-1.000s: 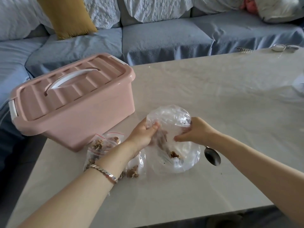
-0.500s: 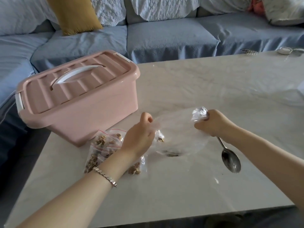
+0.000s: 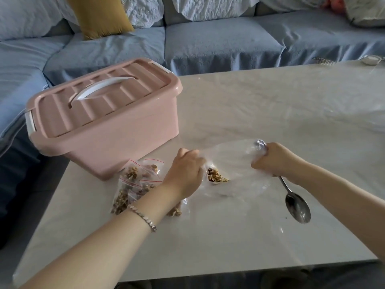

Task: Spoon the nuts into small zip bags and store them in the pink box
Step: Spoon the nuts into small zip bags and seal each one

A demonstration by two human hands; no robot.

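a blue sofa (image 3: 208,44) runs behind a pale table (image 3: 270,105); at the table's left stands the pink box (image 3: 104,130), lid on; nearer, a big clear bag (image 3: 233,163) is stretched between the hands; filled zip bags (image 3: 133,184) lie heaped in front of the box, partly under the left wrist; the left hand (image 3: 185,174) grips the bag's left edge; the right hand (image 3: 273,161) is clenched round its right edge and the handle of the spoon (image 3: 298,205), whose bowl hangs low over the table; the last nuts (image 3: 216,177) sit bunched in the bag's corner, just beside the left hand. the step looks like gathering the leftovers; best to keep the bag taut and tipped toward that corner, then free the spoon hand slowly, so the pile stays put and nothing spills; the box needs opening before storing.
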